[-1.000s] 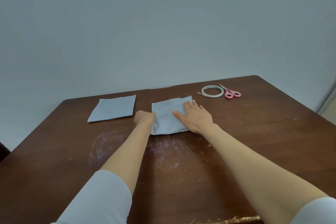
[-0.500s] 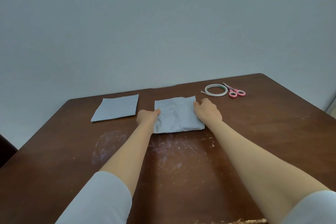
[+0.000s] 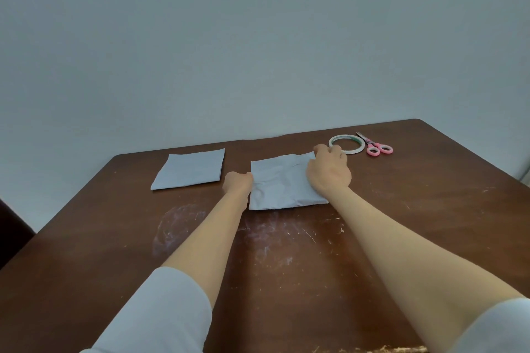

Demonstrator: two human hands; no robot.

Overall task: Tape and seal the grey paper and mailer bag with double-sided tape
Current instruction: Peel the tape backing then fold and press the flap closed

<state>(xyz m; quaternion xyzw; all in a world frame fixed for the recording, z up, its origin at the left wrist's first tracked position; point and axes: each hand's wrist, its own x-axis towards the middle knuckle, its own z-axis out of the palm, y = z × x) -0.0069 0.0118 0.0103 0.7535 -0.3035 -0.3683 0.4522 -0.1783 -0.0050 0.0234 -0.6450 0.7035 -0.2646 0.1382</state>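
A crinkled grey mailer bag (image 3: 279, 183) lies flat at the middle of the brown table (image 3: 114, 238). My left hand (image 3: 238, 182) holds its left edge with curled fingers. My right hand (image 3: 328, 170) lies over the bag's right side, fingers curled at the far right corner. A flat grey paper (image 3: 190, 168) rests to the left, apart from both hands. A roll of double-sided tape (image 3: 345, 144) lies just beyond my right hand.
Pink-handled scissors (image 3: 377, 147) lie right of the tape roll near the table's far edge. A plain wall rises behind the table. White scuff marks cover the wood in front of the bag. A dark chair edge (image 3: 11, 238) shows at the left.
My right hand went from lying flat on the bag to curling at its right edge, then slid toward the far right corner. The left hand stayed at the left edge.
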